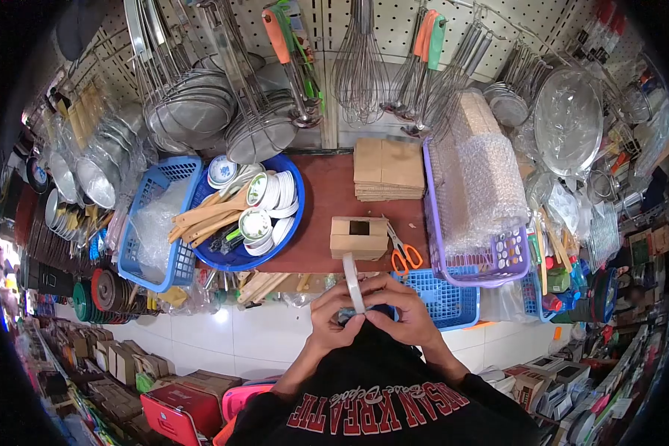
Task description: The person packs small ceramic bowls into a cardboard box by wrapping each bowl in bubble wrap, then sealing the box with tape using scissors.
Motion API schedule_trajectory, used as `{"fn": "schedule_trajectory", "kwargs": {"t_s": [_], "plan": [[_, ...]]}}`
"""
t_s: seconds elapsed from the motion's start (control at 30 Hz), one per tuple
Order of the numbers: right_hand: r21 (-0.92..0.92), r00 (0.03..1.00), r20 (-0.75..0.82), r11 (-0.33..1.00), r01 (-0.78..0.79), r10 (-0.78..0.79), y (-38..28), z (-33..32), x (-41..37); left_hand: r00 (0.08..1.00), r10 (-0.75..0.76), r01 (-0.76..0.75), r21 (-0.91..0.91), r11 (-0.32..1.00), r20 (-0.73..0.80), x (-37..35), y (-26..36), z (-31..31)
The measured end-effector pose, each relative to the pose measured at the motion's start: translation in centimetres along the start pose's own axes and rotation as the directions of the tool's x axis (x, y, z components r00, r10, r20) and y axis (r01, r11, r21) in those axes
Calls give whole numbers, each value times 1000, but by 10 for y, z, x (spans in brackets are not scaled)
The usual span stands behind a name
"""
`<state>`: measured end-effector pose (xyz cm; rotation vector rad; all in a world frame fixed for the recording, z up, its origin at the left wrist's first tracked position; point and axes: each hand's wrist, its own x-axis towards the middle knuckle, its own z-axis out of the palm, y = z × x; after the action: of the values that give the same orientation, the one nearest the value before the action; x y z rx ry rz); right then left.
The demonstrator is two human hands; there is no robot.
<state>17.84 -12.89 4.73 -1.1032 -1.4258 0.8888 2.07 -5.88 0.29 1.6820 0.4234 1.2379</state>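
Both of my hands come together in front of my chest, around a roll of clear tape (354, 284) held edge-on. My left hand (330, 318) closes on its left side, and my right hand (403, 308) has its fingers curled in from the right, thumb near the roll's lower edge. Something small and dark shows between the hands, too hidden to name. Just beyond them on the red-brown table (323, 193) lies a small brown cardboard box (358, 245) with a dark rectangular opening. Scissors (406, 256) with orange handles rest beside its right end.
A stack of flat brown cardboard (389, 169) sits farther back. To the left are a blue basin (299, 215) of bowls and wooden utensils and a blue basket (178, 271). At right, a purple basket (432, 223) holds bubble wrap (487, 171). Whisks (361, 74) and strainers (189, 111) hang above.
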Motion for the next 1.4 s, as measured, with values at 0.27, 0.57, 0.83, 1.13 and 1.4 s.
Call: {"fn": "schedule_trajectory", "kwargs": {"t_s": [0.27,0.57,0.83,1.13,1.4], "plan": [[11,999,24,1000,-25,25,-2,0,-5,999,4,-3,-44,999,31,-5,-3,-2],[-80,998,59,997,0,5,-6,0,-9,989,-38,-1,-264,965,-144,-19,-5,10],[-316,985,57,933,172,-162,2,7,-12,978,-207,182,-396,900,-21,-26,-3,-5],[-559,939,22,775,296,-343,20,1,-16,966,-247,249,-526,813,75,-2,18,-8],[-554,926,11,768,320,-378,19,2,-15,964,-238,266,-488,831,120,4,24,-7]]}}
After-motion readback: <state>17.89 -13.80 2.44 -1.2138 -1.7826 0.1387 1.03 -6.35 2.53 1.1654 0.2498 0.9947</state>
